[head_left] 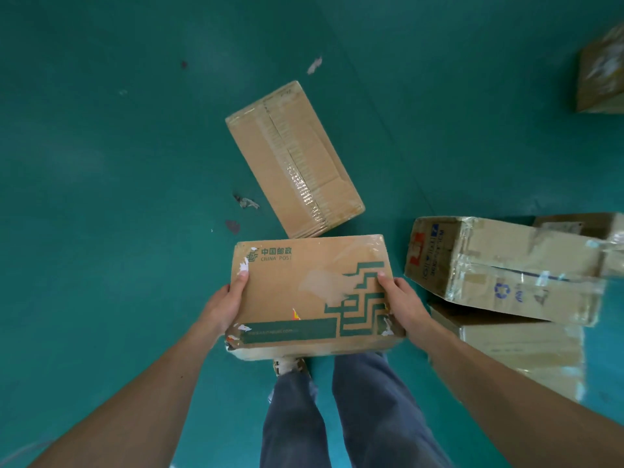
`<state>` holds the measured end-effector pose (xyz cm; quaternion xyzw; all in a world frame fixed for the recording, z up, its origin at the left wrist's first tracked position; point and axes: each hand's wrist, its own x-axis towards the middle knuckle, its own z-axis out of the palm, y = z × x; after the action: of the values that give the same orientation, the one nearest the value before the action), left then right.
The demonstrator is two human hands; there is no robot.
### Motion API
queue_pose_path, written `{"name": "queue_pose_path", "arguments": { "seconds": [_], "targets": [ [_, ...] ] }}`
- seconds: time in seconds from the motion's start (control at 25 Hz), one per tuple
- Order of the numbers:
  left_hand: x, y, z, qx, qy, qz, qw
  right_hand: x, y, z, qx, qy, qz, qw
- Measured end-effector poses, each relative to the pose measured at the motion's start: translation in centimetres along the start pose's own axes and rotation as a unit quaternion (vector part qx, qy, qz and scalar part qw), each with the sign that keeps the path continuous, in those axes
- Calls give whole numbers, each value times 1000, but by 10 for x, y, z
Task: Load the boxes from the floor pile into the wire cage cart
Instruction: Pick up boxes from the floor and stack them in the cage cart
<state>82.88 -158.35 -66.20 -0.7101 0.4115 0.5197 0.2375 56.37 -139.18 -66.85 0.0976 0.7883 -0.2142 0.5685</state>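
The box (pixel 310 292), printed China Post, is held above the floor (pixel 118 197) before the legs (pixel 371 417), left hand (pixel 224 305) and right hand (pixel 401 305) clamped on its opposite ends, thumbs on top. Its near corners are torn, so the card could give and the box slip. The plain box (pixel 293 157) just ahead and the pile (pixel 499 268) at right could trip a step; no cart is in view.

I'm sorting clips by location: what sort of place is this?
Probably a parcel depot or warehouse: a painted green floor, taped shipping cartons lying loose on it, and a China Post box held between the left hand and right hand.
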Motion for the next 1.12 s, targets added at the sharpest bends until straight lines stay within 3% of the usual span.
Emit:
{"name": "queue_pose_path", "arguments": {
  "seconds": [0.16,0.36,0.56,0.72,0.92,1.0,1.12],
  "targets": [
    [-63,23,-2,-13,-67,11,998,-51,-6,-51,62,-13,5,998],
    [-153,49,0,5,-77,86,993,-150,17,-104,131,5,4,991],
    [-237,66,29,117,-97,167,974,-275,61,-146,220,72,-70,970],
    [-323,78,86,218,-84,218,947,-362,127,-182,263,156,-102,947],
    [-434,69,191,367,-53,288,883,-440,218,-240,306,249,-83,915],
    [-474,54,233,376,-61,318,868,-461,264,-262,334,296,-55,893],
    [-528,24,301,298,-99,346,884,-487,339,-296,380,360,-6,852]
  ]
}}
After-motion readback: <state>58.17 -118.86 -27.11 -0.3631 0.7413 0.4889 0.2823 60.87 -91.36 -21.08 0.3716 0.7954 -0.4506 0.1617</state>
